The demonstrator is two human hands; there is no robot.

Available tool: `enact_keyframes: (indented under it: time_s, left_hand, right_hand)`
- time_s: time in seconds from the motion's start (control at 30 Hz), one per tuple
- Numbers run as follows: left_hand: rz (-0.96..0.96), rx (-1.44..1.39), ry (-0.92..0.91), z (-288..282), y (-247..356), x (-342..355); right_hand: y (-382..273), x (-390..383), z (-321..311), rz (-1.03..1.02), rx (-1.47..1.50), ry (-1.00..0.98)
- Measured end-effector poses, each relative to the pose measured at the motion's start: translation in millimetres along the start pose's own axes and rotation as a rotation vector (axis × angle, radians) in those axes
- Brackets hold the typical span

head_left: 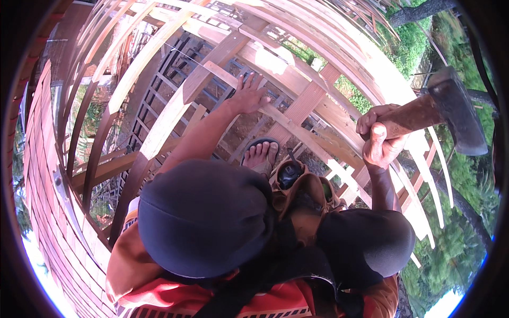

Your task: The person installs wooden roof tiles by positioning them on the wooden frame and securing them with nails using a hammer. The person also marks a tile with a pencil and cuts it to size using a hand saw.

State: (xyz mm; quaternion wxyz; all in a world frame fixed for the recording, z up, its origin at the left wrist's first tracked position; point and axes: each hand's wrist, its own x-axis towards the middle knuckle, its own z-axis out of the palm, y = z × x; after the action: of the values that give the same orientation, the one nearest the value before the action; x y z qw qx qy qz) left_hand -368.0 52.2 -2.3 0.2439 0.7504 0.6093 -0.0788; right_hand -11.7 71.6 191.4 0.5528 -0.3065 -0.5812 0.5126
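My left hand (249, 96) lies with fingers spread on a pale wooden batten (216, 73) that crosses the roof framing. At the right, my right hand (383, 132) grips the wooden handle of a hammer (458, 116), its heavy dark head raised to the far right. Below my left hand, my sandalled foot (260, 153) is among the timbers. A brown leather tool pouch (302, 199) with a dark object in it sits at my waist, between my dark-covered knees.
Timber rafters (169, 122) and battens surround me, with gaps showing a lower grid (159, 100) and ground beneath. Reddish roof covering (50, 201) curves along the left. Trees (461, 196) stand beyond the edge at the right.
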Motion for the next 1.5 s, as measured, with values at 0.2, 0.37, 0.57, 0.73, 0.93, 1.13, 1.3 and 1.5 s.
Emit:
enact_keyframes:
  time_s: [0.2,0.37,0.57,0.73,0.93,1.13,1.3,1.5]
  left_hand:
    - [0.022,-0.005,-0.005,-1,6,9]
    - [0.000,0.012,0.007,8,-6,-5]
    - [-0.009,0.041,-0.039,-1,1,0]
    - [-0.016,0.090,-0.043,1,4,10]
    - [-0.021,0.096,-0.048,-1,0,4]
    - [-0.054,0.037,-0.062,0,-2,-2]
    - [-0.030,0.057,-0.070,-5,9,8]
    - [-0.024,0.020,-0.082,-10,10,9]
  right_hand:
    - [67,-105,-22,0.479,-0.777,-0.623]
    - [23,-49,1,0.589,-0.685,-0.472]
    - [-6,-17,3,-0.038,0.024,-0.049]
    - [69,-96,-19,0.561,-0.813,-0.743]
    - [6,-26,-9,0.409,-0.495,-0.249]
    - [-8,-19,10,-0.143,0.182,0.070]
    - [65,-104,-1,0.589,-0.836,-0.650]
    - [-8,-11,-11,0.272,-0.312,-0.162]
